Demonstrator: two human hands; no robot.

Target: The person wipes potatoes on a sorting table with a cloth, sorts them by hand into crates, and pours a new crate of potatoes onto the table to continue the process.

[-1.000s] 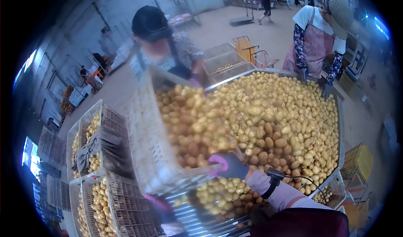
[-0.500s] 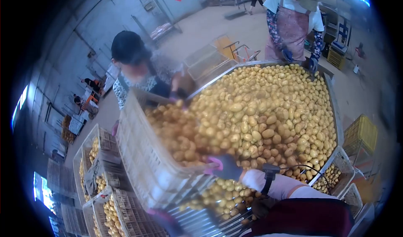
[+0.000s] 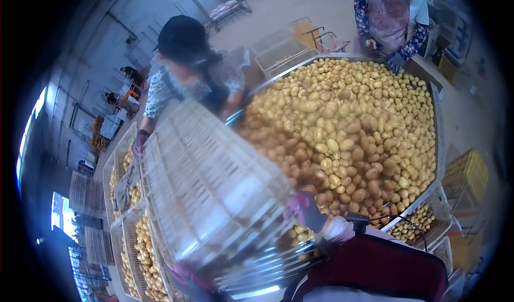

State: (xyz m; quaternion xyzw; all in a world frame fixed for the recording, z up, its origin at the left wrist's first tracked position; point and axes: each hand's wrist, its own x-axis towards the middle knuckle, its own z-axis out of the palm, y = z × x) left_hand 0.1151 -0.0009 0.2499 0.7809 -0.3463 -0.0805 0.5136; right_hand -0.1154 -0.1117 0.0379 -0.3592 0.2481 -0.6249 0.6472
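Note:
A large pale plastic crate is tipped steeply over a metal-edged bin, its slatted bottom facing me. My right hand, in a purple and grey glove, is closed on the crate's right end. My left hand, similarly gloved and blurred, presses at the crate's lower edge; its fingers look wrapped round it. Facing me, a co-worker in a dark cap has a gloved hand at the crate's far left corner. Browner potatoes lie beside the crate, against the yellow potatoes heaped in the bin.
A person in a pink apron handles potatoes at the far rim. Crates of potatoes stand on the left, another potato crate at the lower right. Metal rollers run below the tipped crate. A yellow crate stands right.
The crate has tipped further, its opening now turned away from me and its bottom showing. More brown potatoes lie on the heap. The co-worker leans closer, and the view has shifted.

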